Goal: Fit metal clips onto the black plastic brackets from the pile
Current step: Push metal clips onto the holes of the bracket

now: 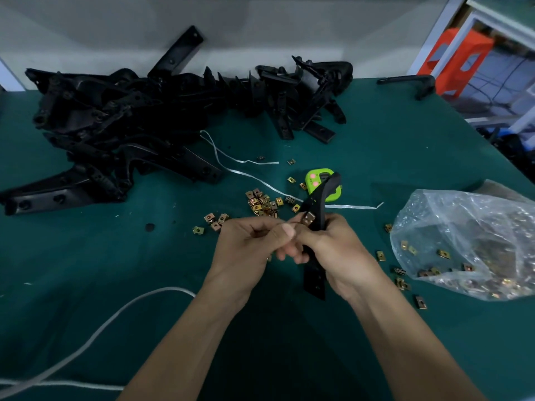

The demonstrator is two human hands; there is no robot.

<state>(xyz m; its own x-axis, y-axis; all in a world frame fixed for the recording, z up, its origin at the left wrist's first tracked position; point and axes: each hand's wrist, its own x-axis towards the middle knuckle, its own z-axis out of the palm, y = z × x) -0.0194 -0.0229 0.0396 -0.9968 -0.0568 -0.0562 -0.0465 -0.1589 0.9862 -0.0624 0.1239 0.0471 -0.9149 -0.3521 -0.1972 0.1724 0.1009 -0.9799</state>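
While right hand [337,251] grips bracket [315,280], left hand [249,246] curls by clip [307,219], hold unclear; skewed push could pop clip off.

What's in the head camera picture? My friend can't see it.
A right hand grips a black bracket with a metal clip on it, left hand alongside. Loose clips, a bag and piled brackets lie on a green table.
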